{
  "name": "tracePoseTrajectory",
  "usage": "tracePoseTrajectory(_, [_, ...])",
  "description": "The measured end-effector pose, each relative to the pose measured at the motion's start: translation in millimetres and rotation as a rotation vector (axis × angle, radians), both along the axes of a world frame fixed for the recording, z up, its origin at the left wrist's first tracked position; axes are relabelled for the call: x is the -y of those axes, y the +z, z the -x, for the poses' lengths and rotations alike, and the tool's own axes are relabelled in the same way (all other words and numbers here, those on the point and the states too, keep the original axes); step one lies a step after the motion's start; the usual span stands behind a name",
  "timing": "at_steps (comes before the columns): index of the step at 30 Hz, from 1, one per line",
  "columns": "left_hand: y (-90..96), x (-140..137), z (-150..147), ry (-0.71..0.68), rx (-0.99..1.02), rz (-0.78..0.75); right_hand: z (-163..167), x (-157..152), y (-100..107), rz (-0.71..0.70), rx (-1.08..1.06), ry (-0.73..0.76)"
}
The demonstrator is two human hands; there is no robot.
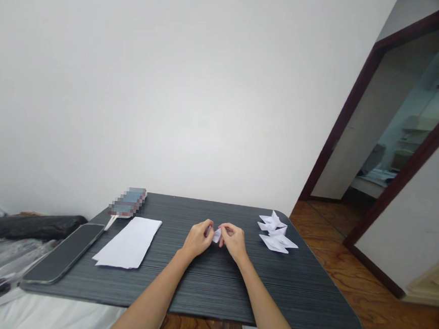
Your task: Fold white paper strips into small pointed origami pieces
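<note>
Far to the left of the fingers, and nearer the wearer, a smartphone (64, 253) lies dark-screened along the edge of the black wood-grain table (202, 292). Left of the fingers and beyond them is a pixelated device (129, 203), with a white cable (111, 222) at its near end. Between these and the fingers, a stack of white paper sheets (130, 242) lies flat, its edges slightly out of line.

The left hand (198, 238) has thumb and forefinger brought together on the near-left side of a small folded paper piece (217, 235); its other fingers curl out of sight. This piece sits between the two sets of fingertips, just above or on the tabletop; which, I cannot tell. A crease could land crooked if one pinch slips or the two pull unevenly, and a hard tug might tear so slight a piece. It looks white, plain and narrow, folded down small; the finer creases are mostly covered.

The right hand (234, 240) pinches the opposite side, thumb and forefinger closed on the paper. Well to the right of the fingers stands a cluster of pointed origami pieces (279, 241), crowded close enough that a stray sleeve or elbow could upset them.
</note>
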State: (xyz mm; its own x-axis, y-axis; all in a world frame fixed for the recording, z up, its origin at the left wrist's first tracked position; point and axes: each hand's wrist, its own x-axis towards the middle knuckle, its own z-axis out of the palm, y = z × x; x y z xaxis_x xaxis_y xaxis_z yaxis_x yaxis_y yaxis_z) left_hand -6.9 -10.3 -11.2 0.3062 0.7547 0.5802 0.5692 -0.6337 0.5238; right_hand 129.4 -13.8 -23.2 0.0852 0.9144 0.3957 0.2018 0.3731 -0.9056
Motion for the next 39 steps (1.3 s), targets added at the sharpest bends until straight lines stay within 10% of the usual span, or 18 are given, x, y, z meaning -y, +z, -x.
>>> tracePoseTrajectory(39, [3.7,-5.4,22.2,-0.368,-0.12,0.05,-15.5,12.2,8.6,-0.201,0.463,0.198])
